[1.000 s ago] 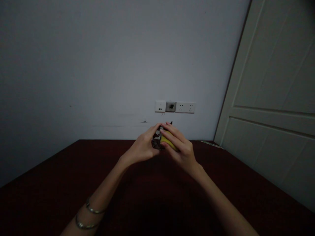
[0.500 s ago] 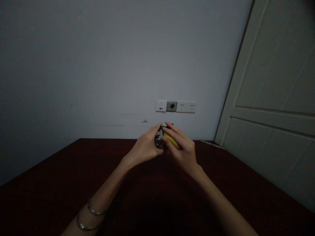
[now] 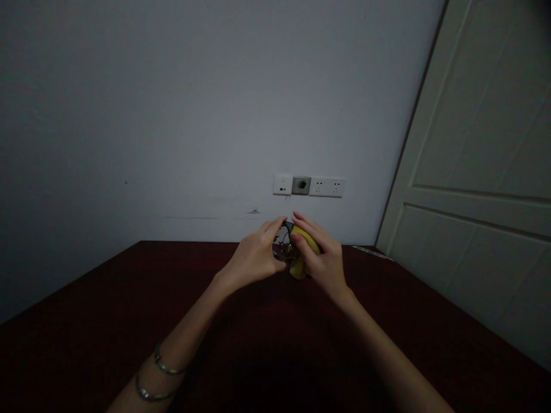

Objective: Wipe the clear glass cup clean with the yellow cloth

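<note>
Ahead of me over the table's far part, my left hand (image 3: 257, 250) pinches a pair of glasses (image 3: 287, 224) by its edge, thumb below and fingers above. One see-through lens with a dark rim shows between those fingers. My right hand (image 3: 321, 250) is closed on a yellow cloth (image 3: 308, 238), pressed against the right side of the glasses. A fold of the cloth hangs beneath the right fingers. The right-hand part of the glasses is hidden by cloth and fingers.
The dark red table (image 3: 181, 310) reaches back to a pale wall (image 3: 206, 115). Switches and sockets (image 3: 326, 186) are mounted on the wall behind my hands. A pale panelled door (image 3: 473, 172) stands on the right. A thin strip (image 3: 372, 252) lies near the table's far right edge.
The yellow cloth has shifted in my right hand, and a fold of it now hangs below the fingers. More of the glasses' dark rim shows. My left hand has barely moved.
</note>
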Motion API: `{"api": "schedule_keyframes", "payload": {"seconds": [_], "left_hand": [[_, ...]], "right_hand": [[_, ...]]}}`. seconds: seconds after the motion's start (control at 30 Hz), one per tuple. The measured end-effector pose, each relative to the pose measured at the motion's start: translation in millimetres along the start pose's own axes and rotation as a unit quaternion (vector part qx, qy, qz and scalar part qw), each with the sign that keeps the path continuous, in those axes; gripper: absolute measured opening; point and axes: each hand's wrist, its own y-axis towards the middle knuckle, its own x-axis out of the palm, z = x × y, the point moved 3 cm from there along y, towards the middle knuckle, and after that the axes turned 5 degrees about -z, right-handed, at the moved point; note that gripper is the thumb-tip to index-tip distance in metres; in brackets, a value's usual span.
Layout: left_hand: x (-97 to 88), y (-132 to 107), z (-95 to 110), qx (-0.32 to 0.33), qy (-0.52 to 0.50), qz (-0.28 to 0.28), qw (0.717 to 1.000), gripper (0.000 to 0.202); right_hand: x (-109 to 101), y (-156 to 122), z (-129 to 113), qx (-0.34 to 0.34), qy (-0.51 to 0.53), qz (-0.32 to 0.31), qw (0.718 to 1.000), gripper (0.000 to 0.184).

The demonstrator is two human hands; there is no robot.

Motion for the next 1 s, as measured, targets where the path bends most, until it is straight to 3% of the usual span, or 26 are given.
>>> {"api": "schedule_keyframes", "payload": {"seconds": [0.1,0.17,0.37,0.43,0.67,0.9,1.0], "left_hand": [[-1.2,1.4,-0.1,-0.033,-0.099,-0.005,0.995,0.083],[-2.8,1.3,1.0,-0.063,-0.168,-0.018,0.984,0.085],[-5.8,-2.3,8.9,-0.096,-0.287,-0.060,0.951,0.086],[-5.2,-2.4,9.6,-0.091,-0.309,-0.066,0.944,0.085],[-5.6,0.2,6.2,-0.077,-0.315,-0.064,0.944,0.083],[-6.9,-4.3,10.5,-0.085,-0.276,-0.073,0.954,0.085],[-5.5,-3.0,8.1,-0.106,-0.251,-0.059,0.960,0.083]], "right_hand": [[-0.1,-2.3,-5.7,-0.061,-0.018,-0.039,0.997,0.036],[-1.3,-2.0,-7.7,-0.059,-0.002,-0.035,0.998,0.035],[-2.6,2.9,3.3,0.108,0.135,0.025,0.985,0.031],[-2.8,3.1,4.0,0.112,0.147,0.026,0.982,0.030],[-6.9,3.5,-12.3,-0.015,0.066,-0.015,0.998,0.027],[-4.5,4.7,0.6,0.101,0.132,0.019,0.986,0.025],[-5.6,5.1,-2.5,0.061,0.100,0.015,0.993,0.024]]}}
